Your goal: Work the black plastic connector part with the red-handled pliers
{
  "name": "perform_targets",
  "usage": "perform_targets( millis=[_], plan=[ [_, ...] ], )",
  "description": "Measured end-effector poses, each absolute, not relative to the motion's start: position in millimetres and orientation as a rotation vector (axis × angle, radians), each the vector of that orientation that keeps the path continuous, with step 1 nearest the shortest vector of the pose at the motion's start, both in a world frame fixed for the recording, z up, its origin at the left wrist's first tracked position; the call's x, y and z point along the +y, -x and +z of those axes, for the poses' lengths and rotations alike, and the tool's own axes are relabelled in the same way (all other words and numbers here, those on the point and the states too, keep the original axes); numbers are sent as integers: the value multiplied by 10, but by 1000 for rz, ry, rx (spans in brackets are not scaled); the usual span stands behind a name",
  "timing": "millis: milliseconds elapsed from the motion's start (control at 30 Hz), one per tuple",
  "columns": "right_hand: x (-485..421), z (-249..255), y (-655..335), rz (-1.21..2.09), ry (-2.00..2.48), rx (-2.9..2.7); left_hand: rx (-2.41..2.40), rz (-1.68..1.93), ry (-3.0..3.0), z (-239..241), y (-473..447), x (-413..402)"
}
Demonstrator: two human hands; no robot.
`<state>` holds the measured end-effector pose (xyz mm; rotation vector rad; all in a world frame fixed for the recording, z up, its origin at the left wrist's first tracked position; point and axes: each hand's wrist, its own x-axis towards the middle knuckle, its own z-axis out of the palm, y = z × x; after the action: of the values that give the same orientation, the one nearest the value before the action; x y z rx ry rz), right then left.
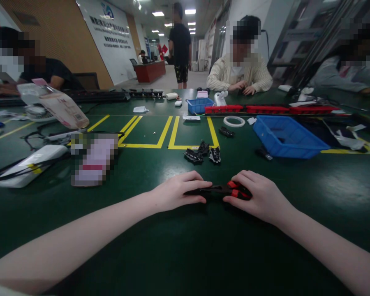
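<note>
Both my hands meet low on the dark green table (185,246). My left hand (175,191) has its fingers curled and pinched on the black tip end of a tool. My right hand (259,197) is wrapped around the red-and-black handles of the same tool, a pair of pliers or cutters (226,190) lying flat between the two hands. What the jaws hold, if anything, is hidden by my left fingers. A few small black plastic parts (203,153) lie just beyond the hands.
A blue tray (286,137) sits at the right, a smaller blue bin (199,105) and red strips (268,109) farther back. A white tape ring (234,121), yellow floor-style markings, a white device (27,164) and a packet (57,107) lie left. People sit around the table.
</note>
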<state>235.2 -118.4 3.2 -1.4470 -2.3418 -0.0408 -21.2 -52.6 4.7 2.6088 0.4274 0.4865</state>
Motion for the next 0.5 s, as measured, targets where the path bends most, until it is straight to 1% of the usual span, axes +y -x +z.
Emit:
perform_targets(
  millis=[167, 500],
  plan=[
    [-1198, 18, -2365, 10, 1462, -2283, 497, 424, -2563, 88, 202, -545],
    [-1188, 19, -2337, -58, 1456, -2300, 583, 364, -2573, 85, 173, -553]
  ],
)
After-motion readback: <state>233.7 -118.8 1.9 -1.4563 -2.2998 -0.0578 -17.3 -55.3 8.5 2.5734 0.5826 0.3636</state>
